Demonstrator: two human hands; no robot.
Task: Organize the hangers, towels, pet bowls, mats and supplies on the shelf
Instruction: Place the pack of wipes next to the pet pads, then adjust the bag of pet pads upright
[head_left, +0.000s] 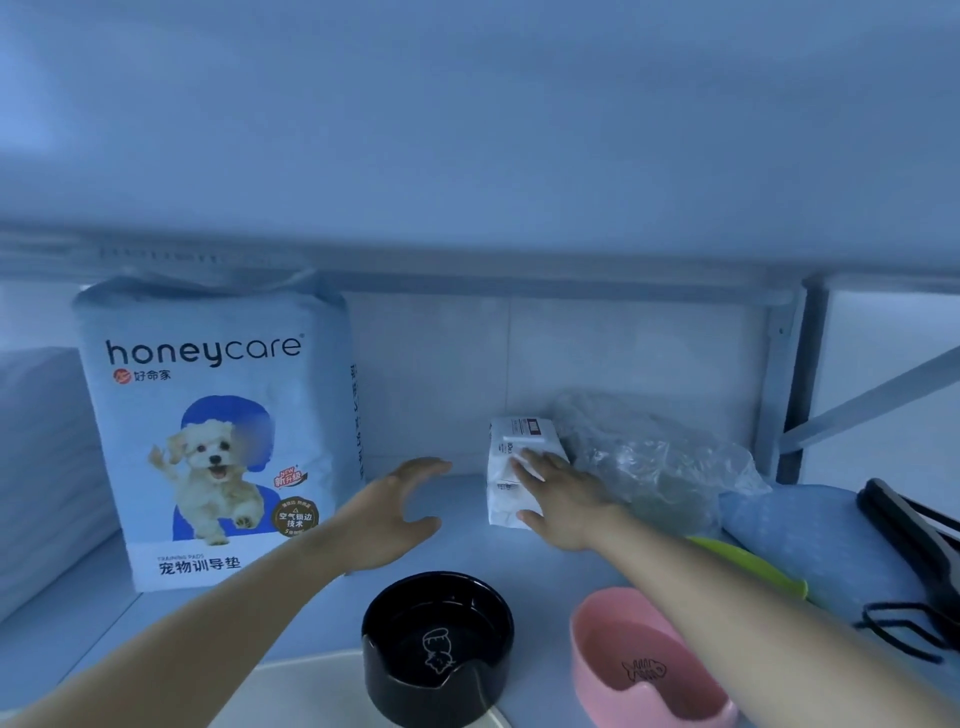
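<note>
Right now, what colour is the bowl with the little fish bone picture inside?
The fish-bone bowl is pink; the head view shows it best.

Dim bluish cast, soft blur
</note>
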